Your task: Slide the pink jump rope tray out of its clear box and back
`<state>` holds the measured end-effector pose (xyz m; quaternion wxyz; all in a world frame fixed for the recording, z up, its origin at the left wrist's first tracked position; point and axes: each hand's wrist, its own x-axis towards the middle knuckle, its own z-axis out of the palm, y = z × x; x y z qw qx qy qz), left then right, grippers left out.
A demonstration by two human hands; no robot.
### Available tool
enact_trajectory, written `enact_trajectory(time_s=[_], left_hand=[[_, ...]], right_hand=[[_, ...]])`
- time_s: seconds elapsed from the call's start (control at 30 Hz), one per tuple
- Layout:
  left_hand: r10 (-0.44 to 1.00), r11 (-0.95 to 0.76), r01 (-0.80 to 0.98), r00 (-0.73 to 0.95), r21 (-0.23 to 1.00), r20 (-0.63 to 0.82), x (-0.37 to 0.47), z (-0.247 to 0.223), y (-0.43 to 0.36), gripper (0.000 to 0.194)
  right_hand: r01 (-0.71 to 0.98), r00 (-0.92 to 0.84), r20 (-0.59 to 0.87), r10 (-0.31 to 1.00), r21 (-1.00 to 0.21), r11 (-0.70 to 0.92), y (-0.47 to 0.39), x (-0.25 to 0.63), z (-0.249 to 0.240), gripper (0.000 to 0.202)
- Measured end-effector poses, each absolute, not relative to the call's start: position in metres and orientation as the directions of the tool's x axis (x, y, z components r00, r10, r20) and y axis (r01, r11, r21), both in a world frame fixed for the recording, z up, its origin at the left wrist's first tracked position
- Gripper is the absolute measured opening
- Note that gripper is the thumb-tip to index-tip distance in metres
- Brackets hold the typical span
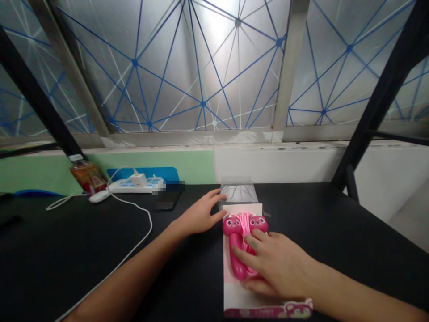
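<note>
A pink jump rope (237,255) with two animal-head handles and a bundled pink cord lies on a white and pink card (233,293), whose printed edge faces me. My right hand (275,259) rests over the right handle and cord, its fingers spread and partly hiding them. At the card's upper left, my left hand (204,212) has its fingers apart, the fingertips beside the card and a clear plastic package (238,193). That package lies just beyond the card on the black table (187,286).
To the left are a dark phone (168,200), a white power strip (122,185) with a plugged-in charger, a white mouse (99,196) and a bottle (87,175). A white cable (150,219) crosses the table. A window and low wall stand behind.
</note>
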<state>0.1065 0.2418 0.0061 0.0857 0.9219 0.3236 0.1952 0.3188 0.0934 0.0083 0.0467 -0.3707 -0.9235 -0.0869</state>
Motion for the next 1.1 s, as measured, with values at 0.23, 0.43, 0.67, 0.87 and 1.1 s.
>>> enact_trajectory(time_s=[0.23, 0.43, 0.67, 0.87, 1.1], left_hand=[[0.639, -0.763, 0.52, 0.696, 0.384, 0.328, 0.118, 0.018, 0.241, 0.02], [0.651, -0.74, 0.478, 0.688, 0.473, 0.322, 0.118, 0.013, 0.235, 0.022], [0.624, -0.744, 0.425, 0.717, 0.515, 0.311, 0.123, 0.013, 0.216, 0.025], [0.592, -0.777, 0.432, 0.748, 0.458, 0.299, 0.125, 0.017, 0.205, 0.026], [0.583, -0.789, 0.432, 0.751, 0.437, 0.31, 0.123, 0.02, 0.208, 0.024]], right_hand=[[0.651, -0.757, 0.149, 0.637, 0.075, 0.756, 0.089, 0.329, 0.015, 0.056], [0.697, -0.714, 0.162, 0.681, 0.066, 0.714, 0.086, 0.331, 0.017, 0.054], [0.774, -0.63, 0.275, 0.726, 0.144, 0.617, 0.104, 0.338, 0.002, 0.052], [0.829, -0.554, 0.437, 0.709, 0.21, 0.519, 0.13, 0.341, -0.009, 0.06], [0.615, -0.752, 0.402, 0.522, 0.143, 0.776, 0.11, 0.337, 0.004, 0.047]])
